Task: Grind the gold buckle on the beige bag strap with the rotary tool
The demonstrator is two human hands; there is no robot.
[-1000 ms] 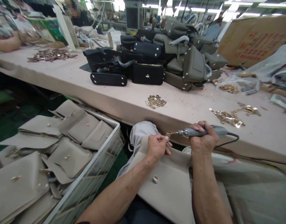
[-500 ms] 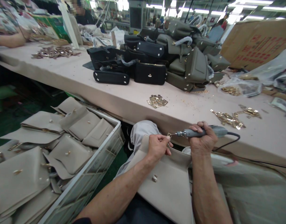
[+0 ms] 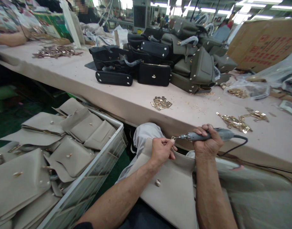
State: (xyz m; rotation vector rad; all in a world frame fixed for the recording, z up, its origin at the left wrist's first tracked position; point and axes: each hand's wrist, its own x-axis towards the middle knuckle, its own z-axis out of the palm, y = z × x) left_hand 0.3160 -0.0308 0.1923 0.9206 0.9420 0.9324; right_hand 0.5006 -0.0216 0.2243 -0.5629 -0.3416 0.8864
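Across my lap lies a beige bag piece (image 3: 176,194) with a small metal clasp (image 3: 157,182) on its front. My left hand (image 3: 161,152) pinches a small gold metal plate (image 3: 173,139) at the piece's upper edge; the fingers partly cover it. Gripped in my right hand (image 3: 208,143) is a grey electric screwdriver (image 3: 193,136), held level and pointing left. Its thin bit reaches the metal plate, where the exact contact is too small to make out. A black cord runs from the tool's rear to the right.
A crate (image 3: 107,136) of beige bag pieces (image 3: 19,181) stands at left. On the table (image 3: 127,98) are gold plates (image 3: 161,103), more gold fittings (image 3: 234,122), black bags (image 3: 154,75) and olive bags (image 3: 202,68). Behind stands a cardboard box (image 3: 246,47). Another person's arm (image 3: 12,38) rests far left.
Both hands, the screwdriver and the metal plate hold almost the same position. Only a slight shift of the whole view shows.
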